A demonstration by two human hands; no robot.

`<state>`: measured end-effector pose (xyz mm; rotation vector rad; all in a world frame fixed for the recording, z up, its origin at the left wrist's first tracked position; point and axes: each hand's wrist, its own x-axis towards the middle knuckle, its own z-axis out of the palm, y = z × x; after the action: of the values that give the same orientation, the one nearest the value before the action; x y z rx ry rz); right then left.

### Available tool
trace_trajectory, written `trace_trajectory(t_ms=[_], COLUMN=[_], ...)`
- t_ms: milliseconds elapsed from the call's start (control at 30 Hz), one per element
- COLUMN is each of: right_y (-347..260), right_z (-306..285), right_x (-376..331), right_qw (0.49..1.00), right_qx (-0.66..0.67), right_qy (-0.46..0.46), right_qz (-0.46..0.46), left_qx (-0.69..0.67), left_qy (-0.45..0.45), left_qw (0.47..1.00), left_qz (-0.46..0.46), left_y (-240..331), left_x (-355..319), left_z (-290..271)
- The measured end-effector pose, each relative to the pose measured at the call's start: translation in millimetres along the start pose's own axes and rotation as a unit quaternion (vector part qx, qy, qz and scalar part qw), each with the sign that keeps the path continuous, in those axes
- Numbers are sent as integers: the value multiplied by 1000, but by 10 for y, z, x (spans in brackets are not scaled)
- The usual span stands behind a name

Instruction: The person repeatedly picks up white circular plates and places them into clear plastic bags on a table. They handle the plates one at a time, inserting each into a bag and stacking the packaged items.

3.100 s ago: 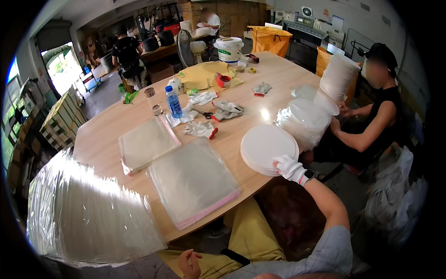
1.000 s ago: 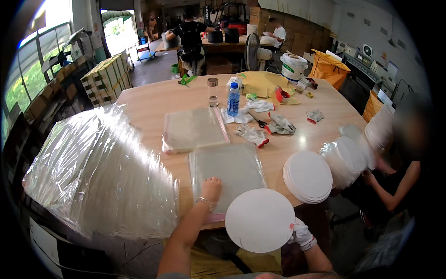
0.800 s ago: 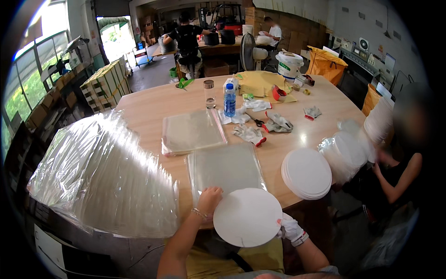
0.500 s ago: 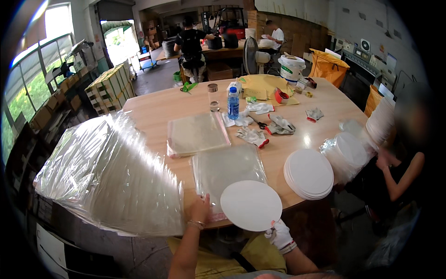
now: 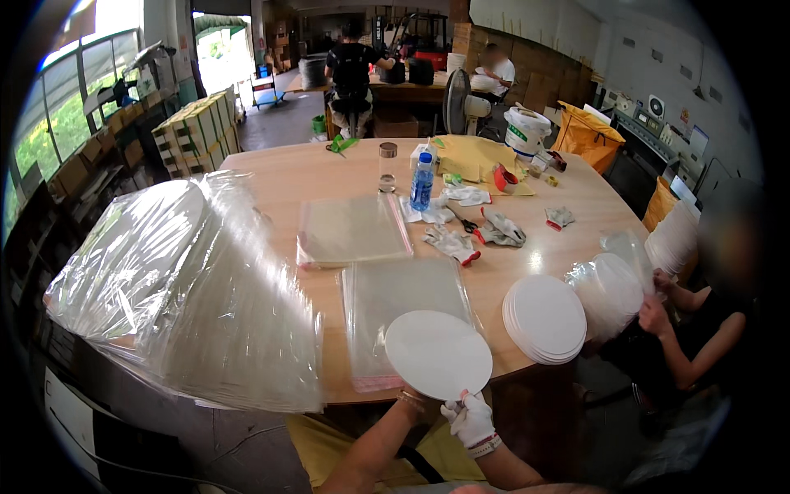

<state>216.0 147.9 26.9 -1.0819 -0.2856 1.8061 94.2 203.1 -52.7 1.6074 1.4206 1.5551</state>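
A white round disc (image 5: 439, 354) is tilted at the table's near edge, over the lower part of a stack of clear plastic bags (image 5: 403, 288). My right hand (image 5: 471, 421), in a white glove, grips the disc's lower right rim between thumb and fingers. Only the wrist end of my bare left hand (image 5: 413, 398) shows below the disc; its fingers are hidden beneath. To the right stands a stack of white discs (image 5: 543, 319). Plastic-wrapped discs (image 5: 607, 284) lie beyond it.
A large pile of clear-bagged discs (image 5: 181, 288) covers the table's left side. Farther back are another bag stack (image 5: 354, 230), a blue bottle (image 5: 421, 183), a clear cup (image 5: 387, 169) and work gloves (image 5: 502, 229). A person at right handles clear plastic (image 5: 632, 257); two others sit behind.
My left hand has moved right from the bags' lower left corner to under the disc. The disc and my right hand have shifted slightly left. The person at right has raised their hands to the plastic.
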Motion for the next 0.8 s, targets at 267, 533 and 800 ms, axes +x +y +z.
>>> trace_trajectory(t_ms=[267,533,800], right_y=[334,313,128], right_z=[-125,-225,-154], right_x=[-52,660,710], right_qw=[1000,987,974], right_qx=[0,35,29], right_qy=[25,-154,-213], right_qz=[-12,12,73], left_qx=[-329,-428,-439], left_qy=[63,91,81], left_qw=[876,806,778], left_qz=[-346,-399,-441], left_y=[-186,-230,-51], left_x=[-1193,-1210,-1074], left_z=[277,344,162])
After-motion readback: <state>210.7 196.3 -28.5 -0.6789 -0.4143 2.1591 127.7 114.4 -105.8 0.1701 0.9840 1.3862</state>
